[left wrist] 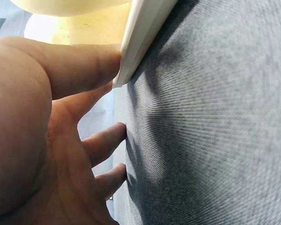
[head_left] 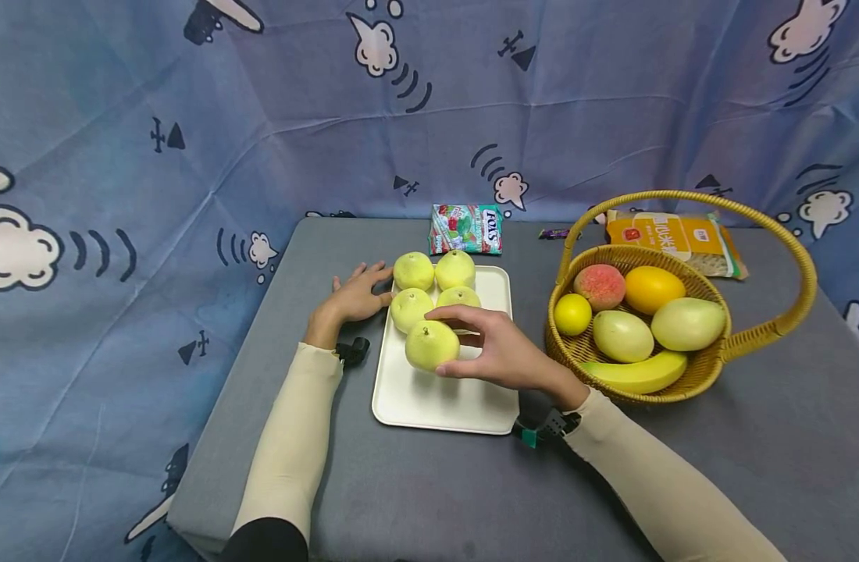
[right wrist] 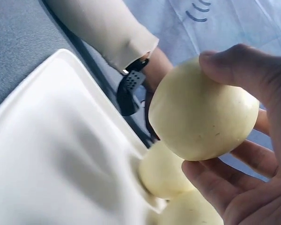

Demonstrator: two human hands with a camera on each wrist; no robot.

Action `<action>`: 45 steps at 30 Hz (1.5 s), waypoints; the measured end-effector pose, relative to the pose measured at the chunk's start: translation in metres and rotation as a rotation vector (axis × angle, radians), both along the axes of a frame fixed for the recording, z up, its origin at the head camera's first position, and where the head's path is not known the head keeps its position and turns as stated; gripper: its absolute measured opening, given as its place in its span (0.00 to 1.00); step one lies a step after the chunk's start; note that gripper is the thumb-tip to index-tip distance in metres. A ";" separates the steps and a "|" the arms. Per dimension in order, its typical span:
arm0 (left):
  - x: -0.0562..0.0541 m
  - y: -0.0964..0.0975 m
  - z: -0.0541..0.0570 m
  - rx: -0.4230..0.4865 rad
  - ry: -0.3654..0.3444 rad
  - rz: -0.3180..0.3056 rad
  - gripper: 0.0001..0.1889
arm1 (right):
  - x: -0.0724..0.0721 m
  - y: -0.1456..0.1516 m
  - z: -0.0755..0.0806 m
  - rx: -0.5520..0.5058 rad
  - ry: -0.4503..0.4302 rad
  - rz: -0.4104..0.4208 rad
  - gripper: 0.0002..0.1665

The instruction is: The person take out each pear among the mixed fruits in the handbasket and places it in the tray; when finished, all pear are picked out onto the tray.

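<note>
My right hand (head_left: pixel 503 347) grips a round yellow-green pear (head_left: pixel 432 346) between thumb and fingers. In the right wrist view, the held pear (right wrist: pixel 203 112) is raised above the white tray (right wrist: pixel 42 136). Several like pears (head_left: pixel 413 272) sit in two rows at the far left part of the tray (head_left: pixel 440 402). My left hand (head_left: pixel 357 297) lies beside the tray's left edge, fingers spread on the grey cloth. Up close in the left wrist view, the thumb (left wrist: pixel 84 65) touches the tray's rim (left wrist: pixel 136 47), and two fingertips rest on the cloth.
To the right stands a yellow wicker basket (head_left: pixel 711 382) with a tall handle, holding a banana (head_left: pixel 640 375), a peach (head_left: pixel 599 286) and several other fruits. A green snack packet (head_left: pixel 465 229), a small purple wrapper (head_left: pixel 556 233) and an orange bag (head_left: pixel 675 238) lie along the back.
</note>
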State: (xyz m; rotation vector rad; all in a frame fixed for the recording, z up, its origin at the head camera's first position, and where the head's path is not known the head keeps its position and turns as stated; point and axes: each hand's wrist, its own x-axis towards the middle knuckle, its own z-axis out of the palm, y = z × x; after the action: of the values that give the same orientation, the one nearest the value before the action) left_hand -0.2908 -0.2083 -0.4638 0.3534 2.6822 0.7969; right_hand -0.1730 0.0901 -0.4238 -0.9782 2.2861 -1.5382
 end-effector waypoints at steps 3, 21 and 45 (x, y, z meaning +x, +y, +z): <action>0.000 0.000 0.000 -0.002 -0.002 0.000 0.35 | -0.003 -0.007 -0.010 -0.017 -0.023 0.002 0.40; 0.002 0.001 0.002 -0.006 0.003 0.002 0.34 | -0.008 -0.037 -0.050 -0.122 -0.106 0.008 0.40; 0.001 0.000 0.002 -0.004 0.004 -0.003 0.35 | -0.002 -0.046 -0.050 0.077 0.310 -0.176 0.41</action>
State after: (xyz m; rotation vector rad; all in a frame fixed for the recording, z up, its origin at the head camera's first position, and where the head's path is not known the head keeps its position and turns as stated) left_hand -0.2894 -0.2083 -0.4617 0.3583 2.6862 0.7901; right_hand -0.1749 0.0439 -0.4737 -1.0856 2.6880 -1.4331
